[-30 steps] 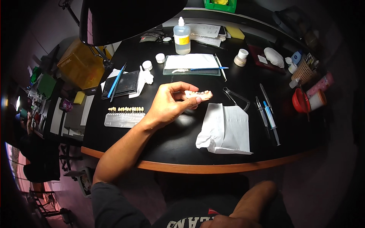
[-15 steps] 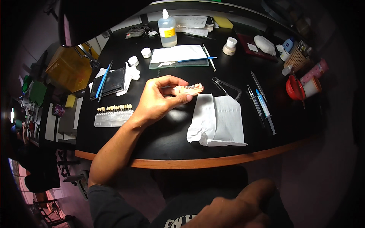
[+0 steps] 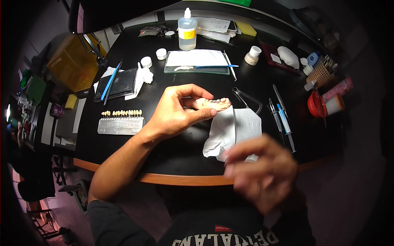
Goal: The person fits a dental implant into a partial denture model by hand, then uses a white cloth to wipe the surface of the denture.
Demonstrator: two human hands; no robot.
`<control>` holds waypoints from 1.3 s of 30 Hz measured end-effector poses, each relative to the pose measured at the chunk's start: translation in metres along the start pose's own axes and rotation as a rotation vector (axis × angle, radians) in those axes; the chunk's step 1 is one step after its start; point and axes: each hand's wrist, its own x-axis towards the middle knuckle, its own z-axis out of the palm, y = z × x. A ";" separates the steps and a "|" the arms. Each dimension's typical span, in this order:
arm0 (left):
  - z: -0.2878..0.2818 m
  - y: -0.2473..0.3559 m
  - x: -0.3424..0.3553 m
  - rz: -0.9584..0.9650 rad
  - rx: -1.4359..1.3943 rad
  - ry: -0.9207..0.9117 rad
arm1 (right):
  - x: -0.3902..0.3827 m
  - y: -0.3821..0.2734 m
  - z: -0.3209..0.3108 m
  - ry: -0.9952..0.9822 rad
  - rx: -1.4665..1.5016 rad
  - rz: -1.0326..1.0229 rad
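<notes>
Between the thumb and fingers of my left hand (image 3: 174, 108) is a pinkish dental model (image 3: 215, 104) with a row of teeth, some of them greyish. I hold it above the black tabletop. My right hand (image 3: 264, 172) is raised over the table's front edge, smeared by motion, and what its fingers do cannot be made out. Behind it a white paper towel (image 3: 248, 123) lies partly hidden. A dental caliper (image 3: 248, 99) rests just beyond the towel, and a syringe (image 3: 284, 117) lies to its right among slim metal tools (image 3: 280, 97).
A tooth shade guide (image 3: 121, 125) lies left of my forearm. Farther back are a glass slab (image 3: 197, 70) with paper and a blue-handled tool, a clear bottle (image 3: 187, 35), small white jars (image 3: 161, 53) and a black box (image 3: 118, 85). A red bowl (image 3: 317, 104) stands at the right.
My right hand has risen from near my lap to over the table's front edge. My left hand still holds the dental model. The view has shifted slightly.
</notes>
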 end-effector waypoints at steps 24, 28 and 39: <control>0.019 0.002 -0.001 -0.086 -0.124 -0.145 | 0.028 0.083 -0.036 0.038 -0.317 0.109; 0.018 0.002 -0.002 -0.093 -0.132 -0.144 | 0.029 0.082 -0.035 0.039 -0.322 0.118; 0.017 0.003 -0.001 -0.058 -0.124 -0.117 | 0.027 0.085 -0.035 0.058 -0.170 0.196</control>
